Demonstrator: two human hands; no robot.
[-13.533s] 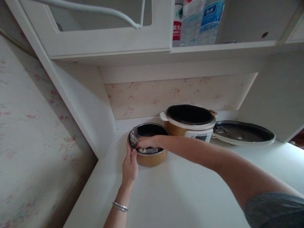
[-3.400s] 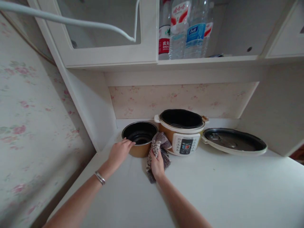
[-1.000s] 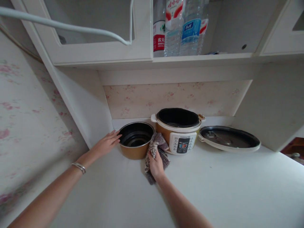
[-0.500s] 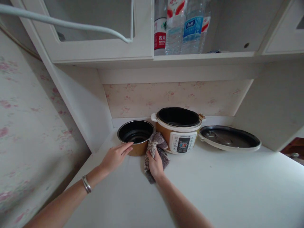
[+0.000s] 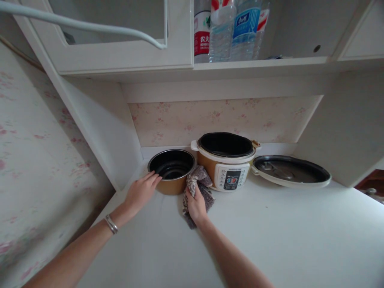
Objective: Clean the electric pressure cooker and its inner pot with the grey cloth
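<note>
Rests the left hand (image 5: 140,193) at the near left rim of the pot (image 5: 172,188), with fingers almost straight, close side by side, tips at the metal edge. Cannot tell the thumb's place or the firmness of the touch. Wears a silver bracelet (image 5: 111,225) on that wrist. Grips the cloth (image 5: 206,194) in the right hand (image 5: 197,206), with fingers curled round a bunched fold and thumb against the fabric; cannot make out every fingertip. Against the pot's right side, the cloth, partly draped down to the surface (image 5: 270,240), also reaching across the cooker's lower front. Pot upright and open on the surface, dark inside, gold outside. Just right of the pot, the cooker (image 5: 225,160), open, panel facing forward. Farther right, beside the cooker, the lid (image 5: 291,172), inner side up. Above, on a shelf (image 5: 261,64), several bottles (image 5: 222,38).
</note>
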